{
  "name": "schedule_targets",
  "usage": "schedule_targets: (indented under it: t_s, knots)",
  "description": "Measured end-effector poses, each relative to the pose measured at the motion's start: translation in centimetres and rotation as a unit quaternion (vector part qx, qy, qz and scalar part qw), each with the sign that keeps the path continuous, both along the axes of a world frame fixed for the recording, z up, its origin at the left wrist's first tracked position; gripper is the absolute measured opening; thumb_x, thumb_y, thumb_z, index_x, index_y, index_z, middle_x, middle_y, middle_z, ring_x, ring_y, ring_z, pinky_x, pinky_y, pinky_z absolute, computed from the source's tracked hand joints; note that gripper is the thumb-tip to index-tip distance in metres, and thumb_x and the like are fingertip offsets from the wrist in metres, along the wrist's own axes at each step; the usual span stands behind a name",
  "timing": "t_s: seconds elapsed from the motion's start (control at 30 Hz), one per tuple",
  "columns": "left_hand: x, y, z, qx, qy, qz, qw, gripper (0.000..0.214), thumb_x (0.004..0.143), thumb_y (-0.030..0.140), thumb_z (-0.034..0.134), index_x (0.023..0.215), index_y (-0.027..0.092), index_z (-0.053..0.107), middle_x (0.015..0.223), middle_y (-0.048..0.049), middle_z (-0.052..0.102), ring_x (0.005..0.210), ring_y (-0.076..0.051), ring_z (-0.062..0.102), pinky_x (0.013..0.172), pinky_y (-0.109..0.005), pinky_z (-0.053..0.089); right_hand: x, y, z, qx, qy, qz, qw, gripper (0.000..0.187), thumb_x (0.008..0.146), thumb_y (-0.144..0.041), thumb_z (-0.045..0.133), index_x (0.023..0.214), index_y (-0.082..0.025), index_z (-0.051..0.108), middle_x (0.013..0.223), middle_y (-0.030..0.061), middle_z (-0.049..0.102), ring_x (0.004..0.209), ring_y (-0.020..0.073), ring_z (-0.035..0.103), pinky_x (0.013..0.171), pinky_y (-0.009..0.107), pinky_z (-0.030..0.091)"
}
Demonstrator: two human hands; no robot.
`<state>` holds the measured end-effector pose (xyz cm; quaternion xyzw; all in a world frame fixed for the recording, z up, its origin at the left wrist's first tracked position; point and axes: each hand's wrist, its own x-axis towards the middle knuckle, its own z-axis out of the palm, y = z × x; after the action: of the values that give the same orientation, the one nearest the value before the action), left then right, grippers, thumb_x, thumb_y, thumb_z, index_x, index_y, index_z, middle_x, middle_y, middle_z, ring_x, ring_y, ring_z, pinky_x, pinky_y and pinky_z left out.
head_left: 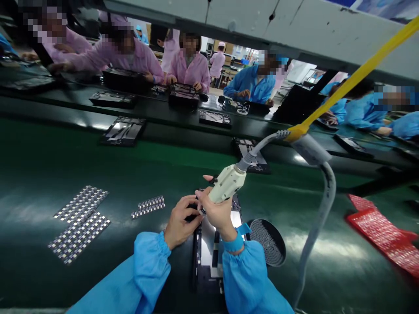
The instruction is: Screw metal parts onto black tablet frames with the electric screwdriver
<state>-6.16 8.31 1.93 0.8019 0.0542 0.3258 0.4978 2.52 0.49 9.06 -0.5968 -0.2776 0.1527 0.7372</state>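
1. The right hand (218, 214) is closed in a full grip around an electric screwdriver (228, 184). It has a cream, boxy plastic body, and its tip points down and left.
2. A smooth grey cable (320, 205) leaves the tool's far end and curves down to the right. A flat yellow strap (360, 72) rises from the cable toward the upper right.
3. The left hand (179, 224) has its fingers curled at the tool's tip. I cannot tell whether they pinch anything small.
4. Just under both hands lies a flat rectangular chassis (207, 253), near and centre in the scene. It has a black frame and shiny silver metal panels, and any print on it is too small to read.
5. The chassis lies on a glossy dark green belt (65, 174).
6. Just right of the chassis sits a round black dish (268, 242) with a finely perforated floor.
7. To the left, 3 sheets (80, 222) and 1 shorter strip (148, 206) carry grids of tiny pale squares.
8. At the right edge lies a ribbed red tray (382, 235).
9. At the far side, black trays (123, 130) rest on a dark bench, where people in pink coats (193, 69) and blue coats (252, 85) are at work.
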Motion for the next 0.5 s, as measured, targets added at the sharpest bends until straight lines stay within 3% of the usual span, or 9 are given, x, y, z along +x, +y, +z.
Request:
schedule_targets:
  t_s: [0.07, 0.17, 0.3, 0.5]
  knots:
    - [-0.2, 0.6, 0.0, -0.01, 0.026, -0.009, 1.0, 0.012, 0.077, 0.027, 0.073, 0.086, 0.02, 0.072, 0.116, -0.0097, 0.065, 0.117, -0.024, 0.055, 0.102, -0.041, 0.044, 0.1, 0.1, -0.1, -0.003, -0.009, 0.0, 1.0, 0.042, 0.076, -0.018, 0.071, 0.116, -0.017, 0.056, 0.052, -0.009, 0.054, 0.039, 0.0101, 0.052, 0.044, 0.023, 0.047]
    - [-0.3, 1.9, -0.3, -0.023, 0.093, -0.022, 0.995, 0.041, 0.07, 0.033, 0.08, 0.108, 0.021, 0.069, 0.129, -0.0104, 0.058, 0.121, -0.026, 0.053, 0.106, -0.043, 0.041, 0.5, 0.3, -0.3, -0.009, -0.015, -0.01, 1.0, 0.043, 0.076, -0.019, 0.071, 0.116, -0.016, 0.055, 0.051, -0.0094, 0.053, 0.037, 0.0097, 0.051, 0.042, 0.022, 0.044]
    - [-0.2, 3.0, -1.6, -0.016, 0.112, -0.012, 0.994, 0.025, 0.089, 0.021, 0.053, 0.108, 0.021, 0.07, 0.128, -0.0085, 0.061, 0.119, -0.022, 0.057, 0.106, -0.042, 0.043, 0.9, 0.7, -1.0, -0.02, -0.01, -0.011, 1.0, 0.046, 0.075, -0.021, 0.072, 0.117, -0.016, 0.054, 0.051, -0.0096, 0.053, 0.037, 0.0102, 0.051, 0.041, 0.022, 0.042]
    - [0.1, 3.0, -2.3, 0.004, 0.117, 0.014, 0.993, 0.034, 0.089, 0.011, 0.043, 0.107, 0.019, 0.07, 0.126, -0.0076, 0.063, 0.117, -0.021, 0.059, 0.105, -0.041, 0.045, 0.9, 1.0, -1.9, -0.039, -0.017, -0.001, 0.999, 0.042, 0.077, -0.022, 0.071, 0.115, -0.015, 0.055, 0.048, -0.0097, 0.053, 0.037, 0.01, 0.049, 0.043, 0.022, 0.042]
